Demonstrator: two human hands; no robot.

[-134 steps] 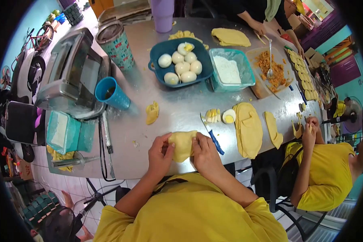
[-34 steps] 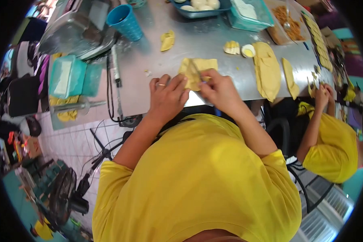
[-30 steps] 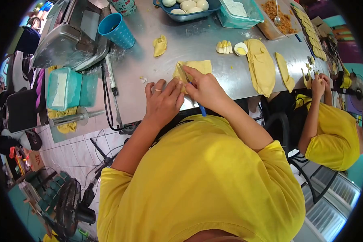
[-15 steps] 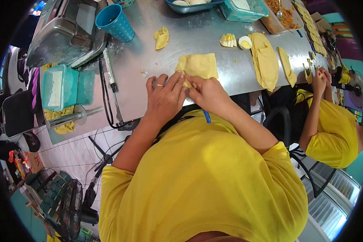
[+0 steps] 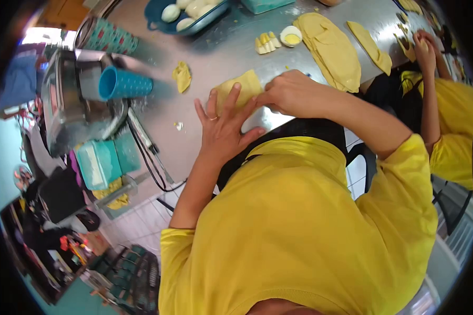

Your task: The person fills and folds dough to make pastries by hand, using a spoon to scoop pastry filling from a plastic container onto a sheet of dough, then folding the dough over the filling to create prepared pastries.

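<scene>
A flat piece of yellow dough (image 5: 249, 81) lies on the metal table, partly covered by my hands. My left hand (image 5: 223, 123) rests on its near left part, fingers spread and thumb out to the side. My right hand (image 5: 294, 94) is closed at the dough's right corner, its fingertips meeting the left hand's. A bit of blue handle (image 5: 308, 75) shows just past my right knuckles; the tool's other end is hidden. Left of the sheet sits a crumpled dough scrap (image 5: 182, 76). Egg wedges (image 5: 268, 43) and a halved boiled egg (image 5: 290, 36) lie beyond.
Stacked dough sheets (image 5: 331, 52) and a dough strip (image 5: 370, 47) lie to the right. A blue bowl of eggs (image 5: 157, 20) stands at the back. On the left are a blue cup (image 5: 126, 84), a metal machine (image 5: 63, 100) and a teal container (image 5: 92, 165). A co-worker's hands (image 5: 425, 50) work at right.
The view has shifted and turned. My left fingers have spread out over the dough. My right hand has turned and moved along to the dough's right corner; the blue handle no longer points toward me.
</scene>
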